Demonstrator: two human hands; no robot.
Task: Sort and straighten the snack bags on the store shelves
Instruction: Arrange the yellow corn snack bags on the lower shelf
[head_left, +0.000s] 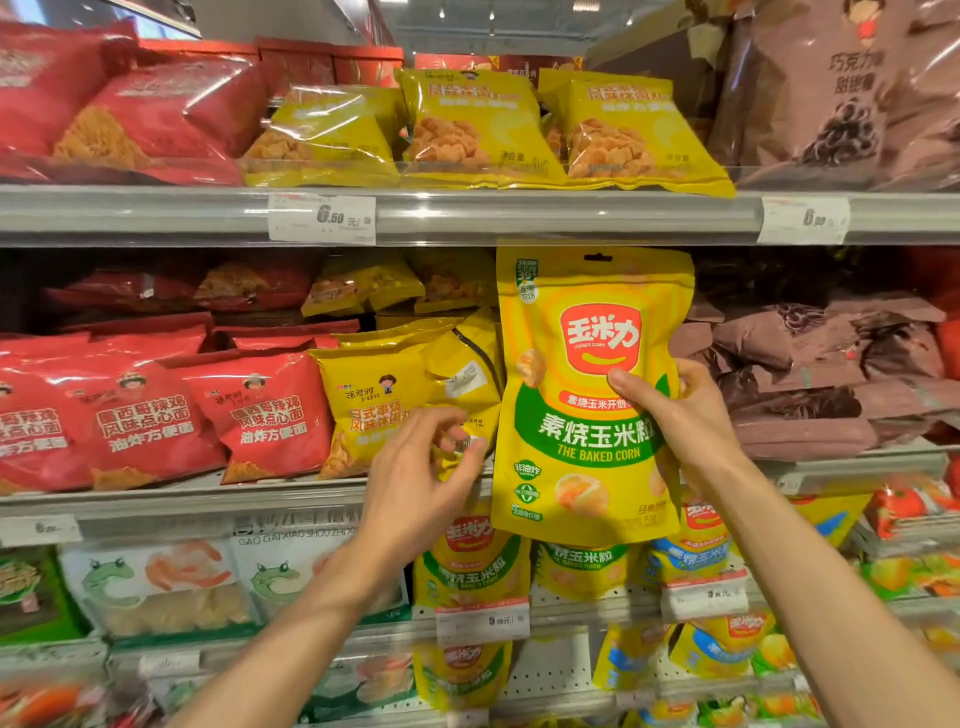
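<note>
Pinching one baked corn bag (587, 395), the right hand (675, 415) grips; left hand (421, 483) spread beside two yellow bags (405, 400).

Top shelf: 3 yellow bags (478, 130), 2 price tags (322, 218); 2 hands (421, 483).

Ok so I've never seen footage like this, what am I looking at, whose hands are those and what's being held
One picture, from a camera worn on a person's head, looking forward and down at store shelves. No machine: two bare hands. The right hand holds up a yellow baked corn bag. The left hand reaches toward a small yellow bag on the middle shelf; whether it grips it is unclear. Red snack bags stand to the left, brown bags to the right, and more baked corn bags hang below.
</note>
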